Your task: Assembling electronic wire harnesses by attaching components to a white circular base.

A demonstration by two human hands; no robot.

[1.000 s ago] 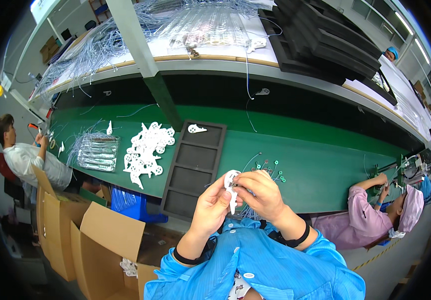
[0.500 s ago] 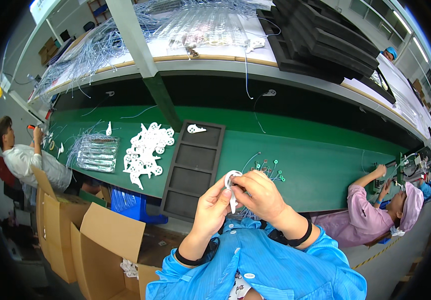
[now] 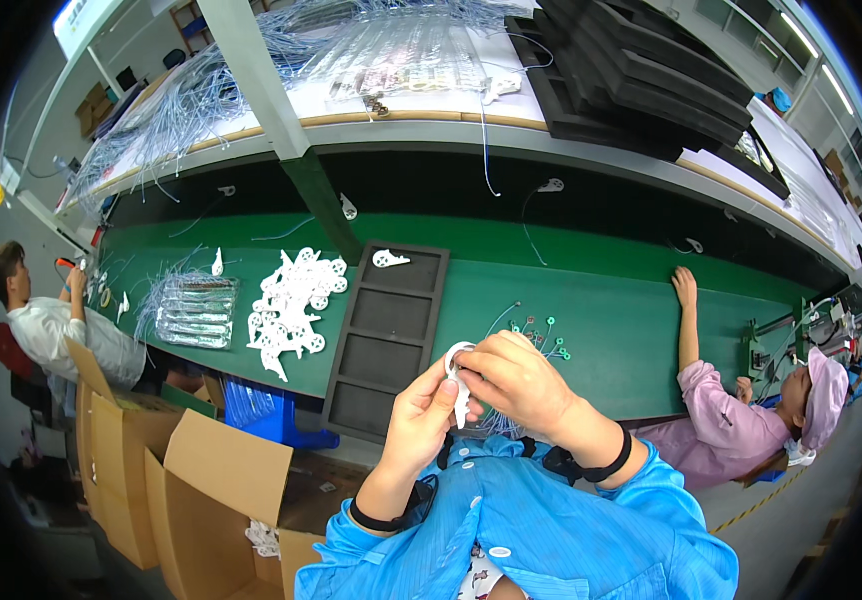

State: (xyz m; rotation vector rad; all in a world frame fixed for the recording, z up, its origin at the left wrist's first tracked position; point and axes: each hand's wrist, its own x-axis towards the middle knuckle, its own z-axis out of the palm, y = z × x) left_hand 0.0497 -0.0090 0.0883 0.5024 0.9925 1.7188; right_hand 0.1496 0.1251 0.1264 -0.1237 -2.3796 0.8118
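A white plastic part [image 3: 462, 402] with a round ring end and a narrow tail is held up between my hands, in front of the bench edge. My left hand [image 3: 417, 418] pinches it from the left with thumb and fingers. My right hand [image 3: 523, 382] is closed at the ring end, its fingertips pressed there; whether they also hold something small is hidden. Just beyond lie small green rings with thin wires [image 3: 553, 342]. To the left is a black divided tray [image 3: 438, 300] with one similar white part [image 3: 389, 259] in its far compartment.
Left of the tray lies a heap of white parts [image 3: 296, 300], then clear plastic packs [image 3: 196, 312] with wires. A shelf post [image 3: 261, 90] rises beyond. Open cardboard boxes [image 3: 226, 450] stand lower left. Co-workers sit left [image 3: 76, 330] and right [image 3: 721, 430].
My hands stay nearly in place on the white part. The right co-worker has stretched an arm to the far side of the bench. Wired white parts along the dark strip have shifted slightly right.
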